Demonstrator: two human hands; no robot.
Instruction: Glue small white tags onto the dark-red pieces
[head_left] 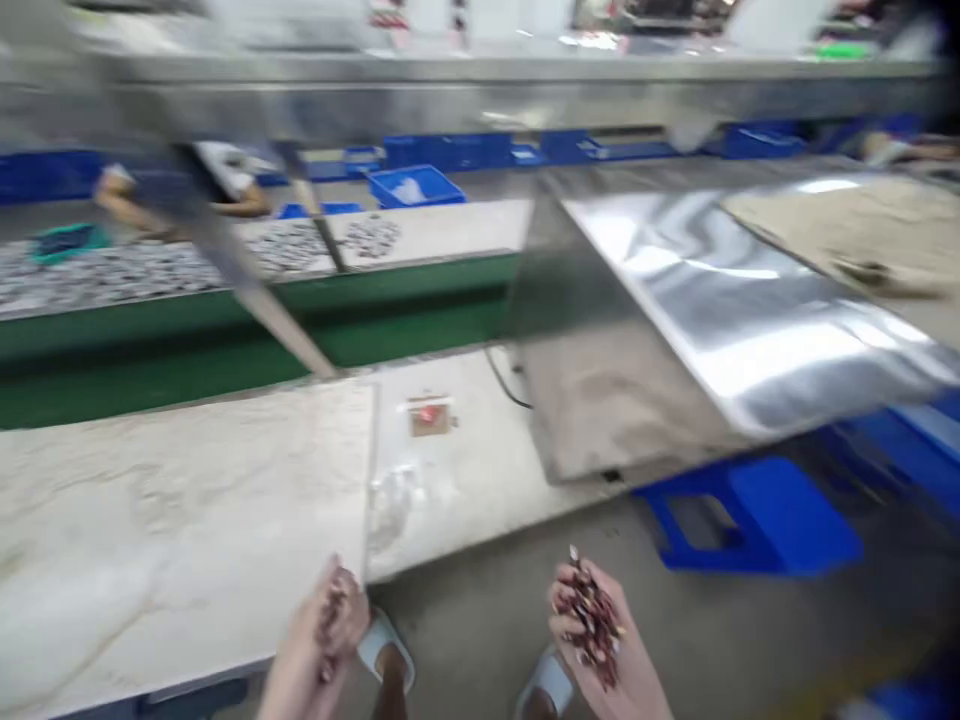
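My right hand (581,615) is cupped around a heap of small dark red-brown pieces (596,630) with pale and yellowish flecks. They are too small to name. My left hand (334,625) is curled round more of the same small pieces (330,620), blurred by motion. Both hands are held low in front of me, apart from each other. The left one is by the front edge of the pale marble-patterned table (150,520); the right one is over the floor.
A shiny steel-topped unit (750,290) stands at right, with blue plastic stools or crates (765,515) below. Beyond the green conveyor side (405,310), small dark pieces (135,275) lie spread near another person's arms (127,200). A slanted metal post (262,310) crosses at left.
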